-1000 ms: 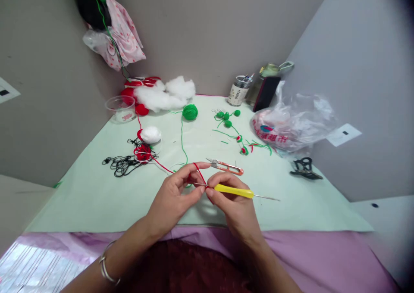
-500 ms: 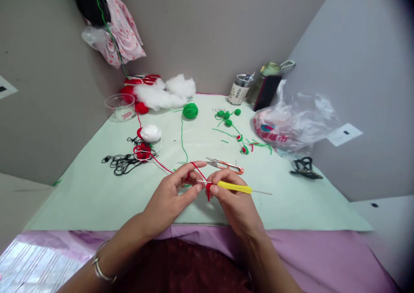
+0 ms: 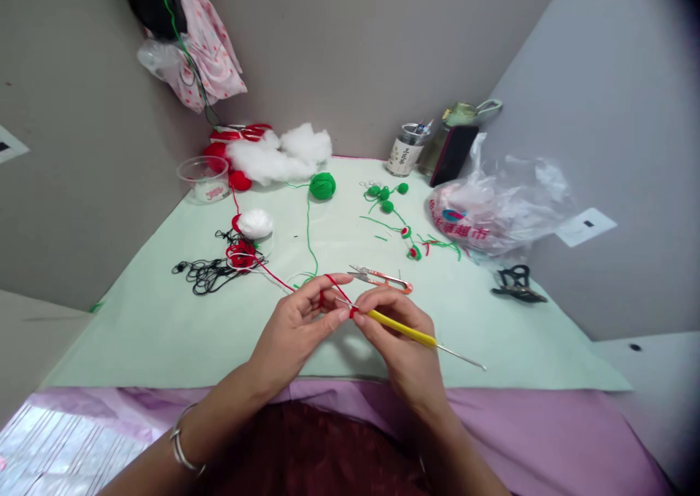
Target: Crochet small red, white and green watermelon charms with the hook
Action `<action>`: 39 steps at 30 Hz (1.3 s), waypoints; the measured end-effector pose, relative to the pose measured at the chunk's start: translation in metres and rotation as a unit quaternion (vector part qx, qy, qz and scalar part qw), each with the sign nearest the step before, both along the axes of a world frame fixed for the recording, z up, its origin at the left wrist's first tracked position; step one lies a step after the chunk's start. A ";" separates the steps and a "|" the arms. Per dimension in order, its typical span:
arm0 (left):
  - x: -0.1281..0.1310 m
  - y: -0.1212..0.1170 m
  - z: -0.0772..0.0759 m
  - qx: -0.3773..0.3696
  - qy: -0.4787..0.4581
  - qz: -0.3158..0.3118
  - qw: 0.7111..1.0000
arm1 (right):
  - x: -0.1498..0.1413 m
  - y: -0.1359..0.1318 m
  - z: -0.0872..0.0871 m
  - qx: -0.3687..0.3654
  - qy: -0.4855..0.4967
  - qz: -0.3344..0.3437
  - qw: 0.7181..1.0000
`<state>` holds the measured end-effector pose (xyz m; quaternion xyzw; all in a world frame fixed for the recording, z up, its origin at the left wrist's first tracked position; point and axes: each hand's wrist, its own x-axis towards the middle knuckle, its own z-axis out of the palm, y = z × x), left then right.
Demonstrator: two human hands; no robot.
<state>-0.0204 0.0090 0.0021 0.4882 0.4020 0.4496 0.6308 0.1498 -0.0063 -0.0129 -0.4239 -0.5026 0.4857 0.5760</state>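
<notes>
My right hand (image 3: 409,346) is closed around the yellow handle of a crochet hook (image 3: 407,329); its rear metal end slants down to the right. The hook's tip meets a small red crochet piece (image 3: 353,311) between the fingertips of both hands. My left hand (image 3: 292,332) is closed, with thumb and fingers at that piece. Red yarn (image 3: 273,273) runs over its raised index finger and back to a red bundle (image 3: 240,254). Just beyond my fingers lie orange-handled thread snips (image 3: 386,279). The stitches are too small to make out.
Left are tangled black cord (image 3: 211,277), a white yarn ball (image 3: 256,224), a clear tub (image 3: 203,182) and white stuffing (image 3: 273,162). A green yarn ball (image 3: 322,186) sits mid-table. Right are green crocheted pieces (image 3: 387,206), a plastic bag (image 3: 464,215) and a black claw clip (image 3: 517,286).
The crochet hook has tilted, its rear end swinging down and to the right as my right hand turned. The red piece has shifted slightly between my fingertips. My left hand has barely moved.
</notes>
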 end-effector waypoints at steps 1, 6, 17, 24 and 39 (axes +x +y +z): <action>0.000 0.000 0.000 -0.002 -0.001 -0.002 1.000 | 0.000 0.000 0.001 0.005 -0.003 -0.001 1.000; -0.001 0.001 -0.003 -0.009 -0.005 -0.028 1.000 | 0.001 -0.002 0.003 0.019 -0.017 0.009 1.000; -0.011 0.006 0.004 0.033 0.098 0.008 0.995 | 0.003 0.007 0.001 -0.120 0.141 0.078 0.980; -0.012 0.004 0.002 0.014 0.037 -0.021 0.999 | 0.003 0.005 -0.001 -0.093 0.117 0.070 0.986; -0.001 0.001 0.000 -0.024 -0.009 -0.021 0.999 | 0.000 0.000 0.002 -0.044 0.051 0.011 0.998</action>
